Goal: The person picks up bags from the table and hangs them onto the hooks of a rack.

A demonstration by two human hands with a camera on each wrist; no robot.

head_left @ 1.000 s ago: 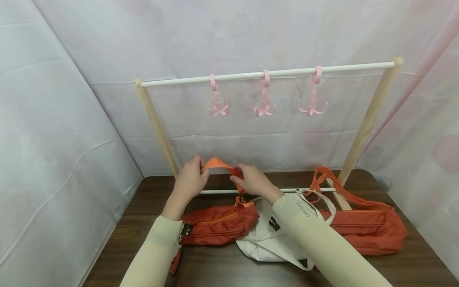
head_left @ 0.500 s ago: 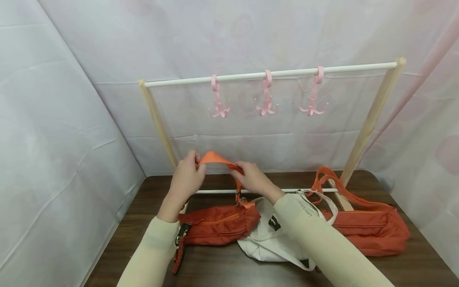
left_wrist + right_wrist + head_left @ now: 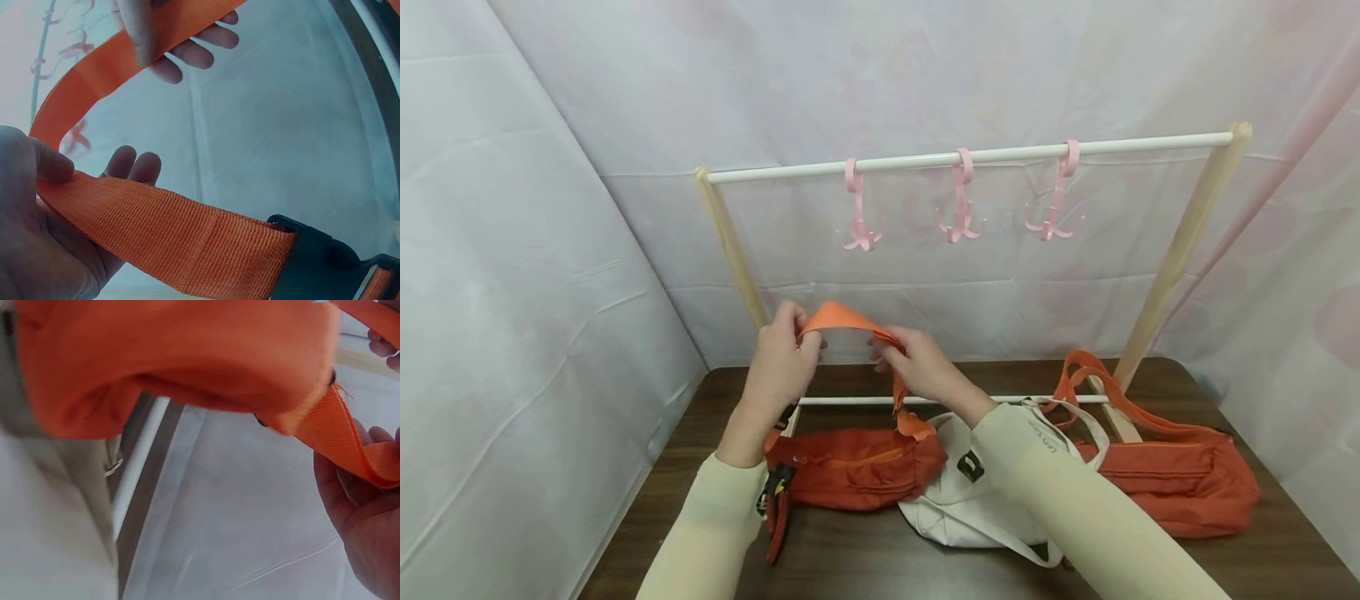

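An orange webbing strap [image 3: 842, 317] arches up from a small red bag [image 3: 861, 471] lying on the table. My left hand [image 3: 778, 358] pinches one side of the strap, thumb on top in the left wrist view, beside a black plastic buckle [image 3: 322, 259]. On the other side, my right hand [image 3: 922, 364] holds the strap between thumb and fingers. In the right wrist view, that hand [image 3: 375, 531] has the strap lying across its fingers, and the red bag [image 3: 181, 356] fills the top. A braided red cord [image 3: 778, 529] dangles from the bag's left end.
A white bag [image 3: 955, 517] lies beside the red one, partly under my right sleeve. Farther right is a larger red bag [image 3: 1180, 479] with orange straps. Behind stands a wooden rack with a white rail [image 3: 910, 161] carrying three pink hooks [image 3: 960, 200].
My left hand has moved up and left, lifting and spreading the strap. My right hand has risen slightly, its fingers loosening a little. The bag stays on the table.
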